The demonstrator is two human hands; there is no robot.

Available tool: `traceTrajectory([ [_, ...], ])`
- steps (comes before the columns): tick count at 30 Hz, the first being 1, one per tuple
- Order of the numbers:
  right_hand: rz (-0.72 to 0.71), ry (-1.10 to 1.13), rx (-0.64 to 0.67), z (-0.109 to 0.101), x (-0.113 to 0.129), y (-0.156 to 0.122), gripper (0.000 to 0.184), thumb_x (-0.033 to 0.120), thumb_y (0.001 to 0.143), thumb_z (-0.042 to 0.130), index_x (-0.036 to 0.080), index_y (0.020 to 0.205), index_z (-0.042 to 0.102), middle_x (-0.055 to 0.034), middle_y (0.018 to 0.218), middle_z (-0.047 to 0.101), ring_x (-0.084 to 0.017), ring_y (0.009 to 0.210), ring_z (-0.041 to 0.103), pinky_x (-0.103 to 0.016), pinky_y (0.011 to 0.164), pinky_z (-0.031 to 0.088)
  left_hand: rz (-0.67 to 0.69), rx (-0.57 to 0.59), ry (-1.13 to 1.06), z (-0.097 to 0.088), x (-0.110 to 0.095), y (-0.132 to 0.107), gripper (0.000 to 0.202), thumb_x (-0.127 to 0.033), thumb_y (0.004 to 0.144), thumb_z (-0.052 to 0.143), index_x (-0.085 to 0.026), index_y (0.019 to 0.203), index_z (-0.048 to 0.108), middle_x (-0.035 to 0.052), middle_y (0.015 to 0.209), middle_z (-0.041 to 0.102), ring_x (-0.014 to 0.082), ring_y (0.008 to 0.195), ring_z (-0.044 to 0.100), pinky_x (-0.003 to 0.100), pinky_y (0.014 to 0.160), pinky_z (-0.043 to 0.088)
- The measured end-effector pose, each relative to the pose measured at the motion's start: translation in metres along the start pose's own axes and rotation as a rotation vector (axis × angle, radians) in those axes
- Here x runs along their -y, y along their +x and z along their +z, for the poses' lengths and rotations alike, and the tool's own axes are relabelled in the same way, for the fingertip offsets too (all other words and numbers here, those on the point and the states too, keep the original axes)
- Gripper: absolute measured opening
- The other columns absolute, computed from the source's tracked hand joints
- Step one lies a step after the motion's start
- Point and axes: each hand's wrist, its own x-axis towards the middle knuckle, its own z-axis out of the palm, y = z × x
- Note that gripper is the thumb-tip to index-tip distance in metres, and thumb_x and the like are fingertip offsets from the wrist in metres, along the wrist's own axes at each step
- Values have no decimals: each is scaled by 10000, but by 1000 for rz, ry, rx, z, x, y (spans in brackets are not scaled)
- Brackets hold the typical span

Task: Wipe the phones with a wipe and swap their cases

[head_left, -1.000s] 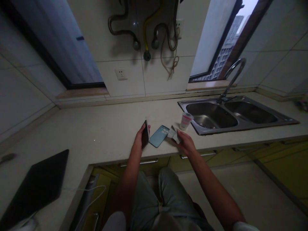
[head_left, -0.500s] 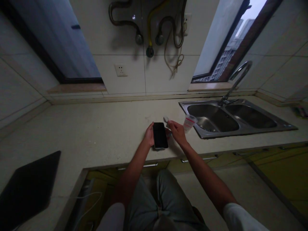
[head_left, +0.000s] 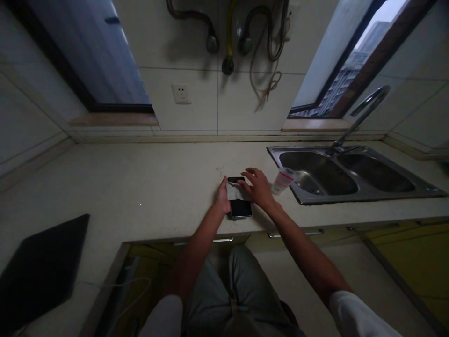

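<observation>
A black phone (head_left: 240,207) lies screen up on the pale countertop (head_left: 147,187) near its front edge. My left hand (head_left: 222,196) holds the phone's left side with fingers curled against it. My right hand (head_left: 257,186) presses a small white wipe (head_left: 234,191) flat onto the upper part of the screen, fingers stretched out over it. The blue phone case seen earlier is hidden from view.
A small white bottle with a red label (head_left: 282,180) stands right of my right hand, by the rim of the steel double sink (head_left: 301,199) with its curved tap (head_left: 365,110). A flat black slab (head_left: 42,267) lies at the counter's left. Hoses hang on the tiled wall.
The phone went from held upright in my left hand to lying flat on the counter. My right hand brought the white wipe over and laid it on the screen.
</observation>
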Motion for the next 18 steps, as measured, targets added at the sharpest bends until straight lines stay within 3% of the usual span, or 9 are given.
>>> traceTrajectory([
  [2, -122, 25, 20, -2, 1, -10, 300, 341, 972, 504, 176, 1107, 713, -167, 1167, 678, -287, 1088, 611, -462, 921, 500, -3, -8, -2, -2, 0, 1, 581, -615, 916, 409, -123, 1033, 695, 132, 870, 744, 295, 879, 714, 450, 890, 521],
  [6, -387, 154, 291, -1, 1, -31, 303, 342, 981, 494, 234, 1173, 702, -103, 1171, 717, -240, 1112, 650, -434, 970, 520, -16, -81, 23, -10, -1, 2, 590, -662, 891, 428, -135, 904, 695, 131, 796, 723, 288, 816, 707, 426, 838, 537],
  [8, -372, 173, 337, 2, 0, -39, 343, 378, 982, 505, 232, 1243, 672, -106, 1265, 685, -255, 1214, 613, -472, 1043, 486, -41, -89, 56, -13, -1, 1, 606, -689, 877, 433, -143, 900, 693, 125, 772, 714, 289, 812, 706, 420, 827, 538],
  [12, -245, 172, 297, 7, -6, -46, 421, 393, 995, 481, 213, 1360, 588, -126, 1384, 604, -261, 1319, 540, -491, 1100, 450, -81, -67, 90, -13, -1, -4, 648, -719, 869, 406, -139, 943, 686, 138, 830, 724, 302, 867, 705, 436, 845, 533],
  [18, -181, 83, 263, 12, -11, -44, 548, 456, 987, 481, 171, 1455, 482, -166, 1487, 491, -296, 1411, 427, -525, 1149, 390, -31, -49, 142, -9, 1, -6, 666, -720, 877, 392, -137, 1010, 685, 151, 921, 737, 331, 972, 695, 467, 903, 512],
])
